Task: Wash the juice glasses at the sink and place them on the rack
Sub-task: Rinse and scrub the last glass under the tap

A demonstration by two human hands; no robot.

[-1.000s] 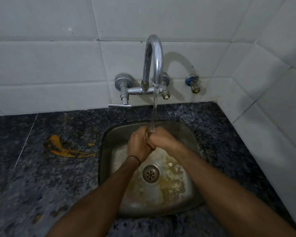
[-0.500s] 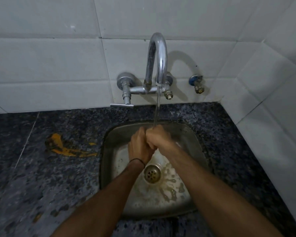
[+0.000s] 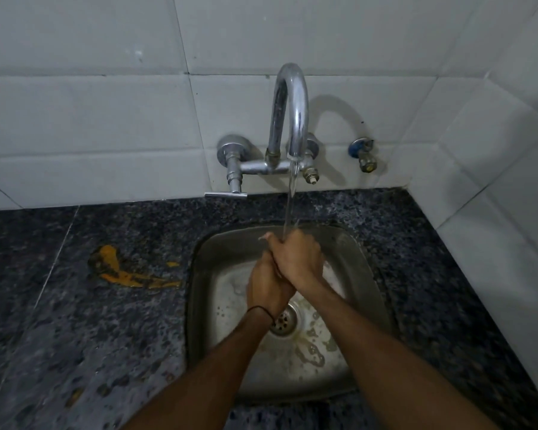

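Right hand (image 3: 295,259) over left hand (image 3: 266,290).

One head-worn wide-angle view looks forward and steeply down from above the sink (image 3: 199,305), close over it. It faces the tiled wall (image 3: 106,113) and tap (image 3: 291,97); both forearms enter from the bottom edge, the table (image 3: 75,336) spreading left.

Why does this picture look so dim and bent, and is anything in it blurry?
Head view: dim, with light casting the tap's shadow right onto the tiles; glare streaks the chrome. The wide lens bows the tile lines. The right-hand counter edge smears, and the clasped left hand and right hand look soft.
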